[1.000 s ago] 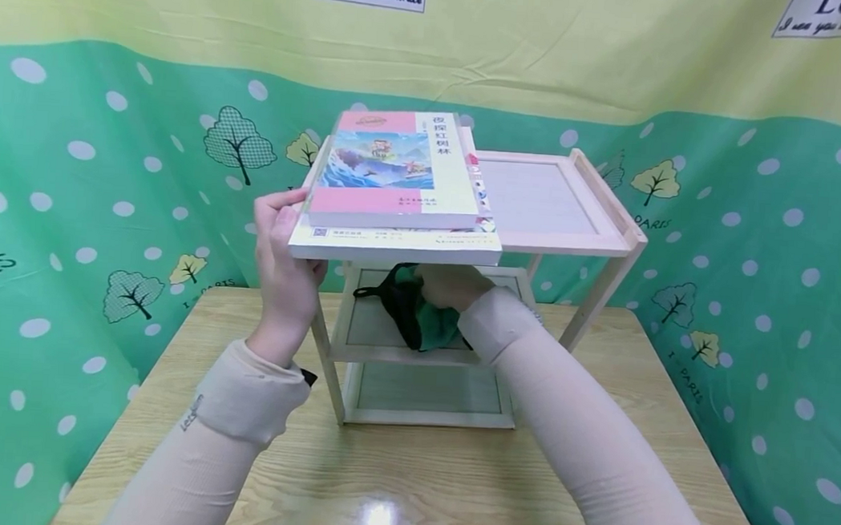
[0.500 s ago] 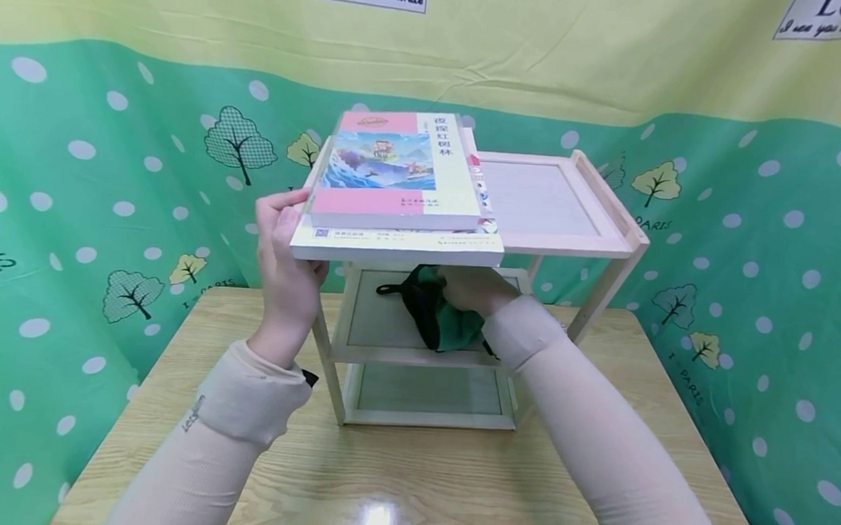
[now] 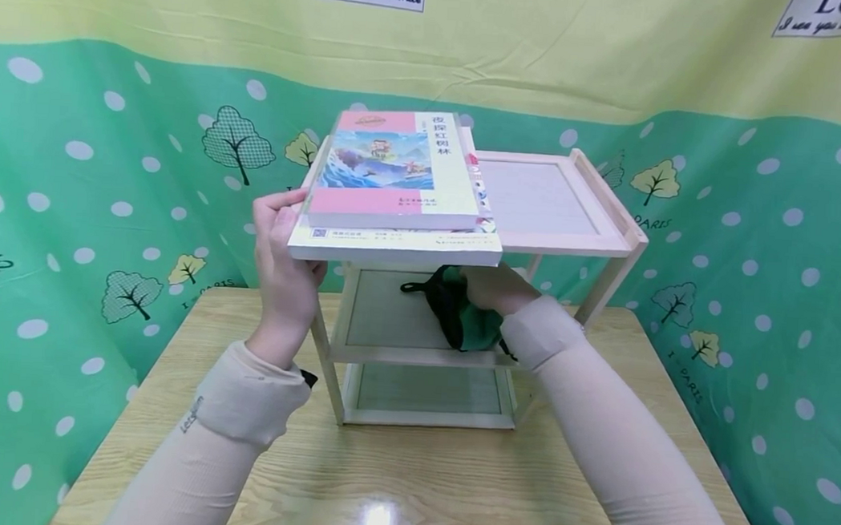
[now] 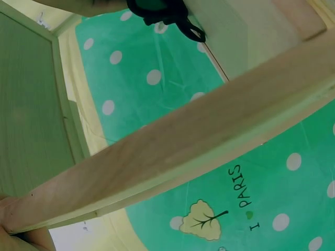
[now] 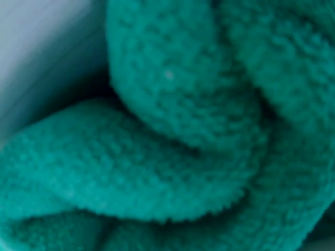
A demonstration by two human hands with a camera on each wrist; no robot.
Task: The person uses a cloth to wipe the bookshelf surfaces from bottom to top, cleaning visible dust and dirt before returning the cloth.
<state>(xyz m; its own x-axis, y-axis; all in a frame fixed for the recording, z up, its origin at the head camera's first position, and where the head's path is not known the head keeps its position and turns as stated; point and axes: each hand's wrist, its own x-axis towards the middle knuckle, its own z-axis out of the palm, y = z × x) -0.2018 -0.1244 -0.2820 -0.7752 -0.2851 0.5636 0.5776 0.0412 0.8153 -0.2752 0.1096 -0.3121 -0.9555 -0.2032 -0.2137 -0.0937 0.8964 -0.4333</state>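
My left hand (image 3: 286, 274) grips the left end of the white wooden shelf rack (image 3: 540, 197), just beside the stacked books; in the left wrist view only a bit of its fingers (image 4: 39, 240) shows, at the rack's corner. My right hand (image 3: 494, 287) reaches under the top board and holds a bunched green cleaning cloth (image 3: 480, 328) with black edging and a black loop. The cloth lies against the middle shelf (image 3: 381, 312). Fluffy folds of the cloth (image 5: 172, 172) fill the right wrist view, and the right fingertips are hidden.
A pink and white book (image 3: 379, 160) lies on a larger book (image 3: 392, 249) at the top board's left, overhanging its front. Below is the bottom shelf (image 3: 430, 396). The rack stands on a wood-grain table (image 3: 349, 483), before a green and yellow curtain (image 3: 183, 127).
My right hand has slid the cloth to the right along the middle shelf, baring more of its left part. The left hand and the books have stayed put.
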